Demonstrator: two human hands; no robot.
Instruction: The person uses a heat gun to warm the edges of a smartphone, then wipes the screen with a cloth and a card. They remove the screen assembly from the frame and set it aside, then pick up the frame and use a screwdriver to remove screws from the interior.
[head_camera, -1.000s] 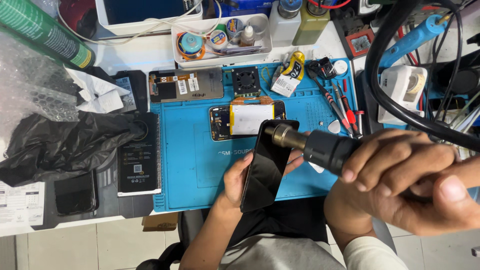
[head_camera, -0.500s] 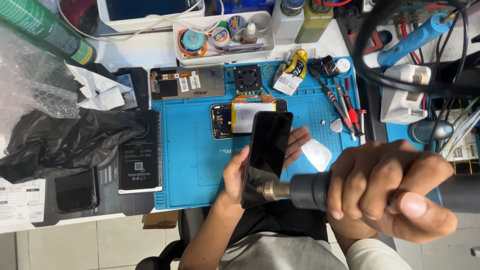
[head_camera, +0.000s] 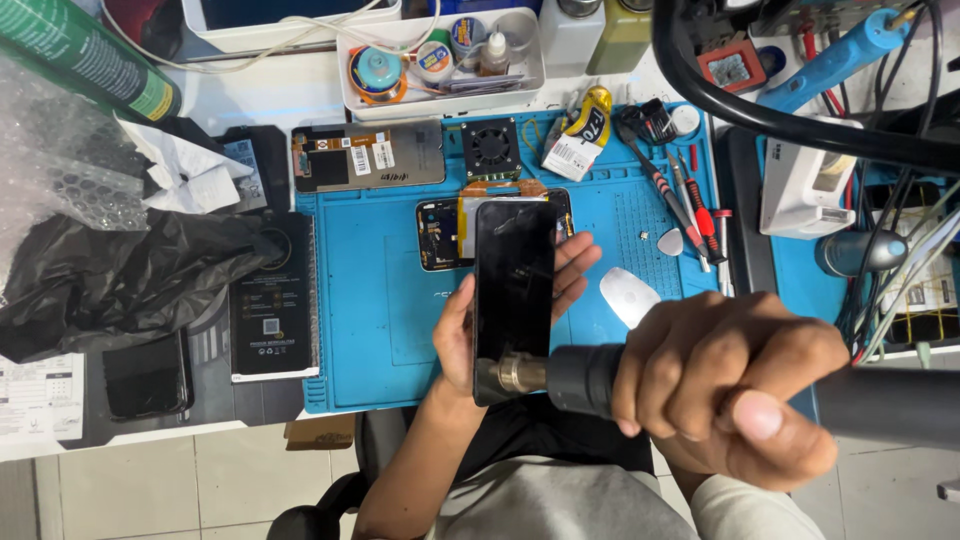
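Above the blue silicone work mat (head_camera: 380, 330), the left hand (head_camera: 470, 335) cradles a thin black glass-fronted phone (head_camera: 513, 285) by its edges — likely light, stiff, fragile, slippery — while the right hand (head_camera: 725, 385) grips a black hot-air gun (head_camera: 570, 378) at its lower end.

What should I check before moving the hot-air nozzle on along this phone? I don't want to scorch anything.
1. Phone gripped by left hand: ok.
2. Right hand firm on the heat gun: ok.
3. Nozzle aimed at the phone's bottom edge: ok.
4. Left fingers away from the nozzle: ok; the palm beside it is close, not ok.
5. Air actually hot: cannot tell.
6. Opened phone on the blue mat out of the airflow: ok.
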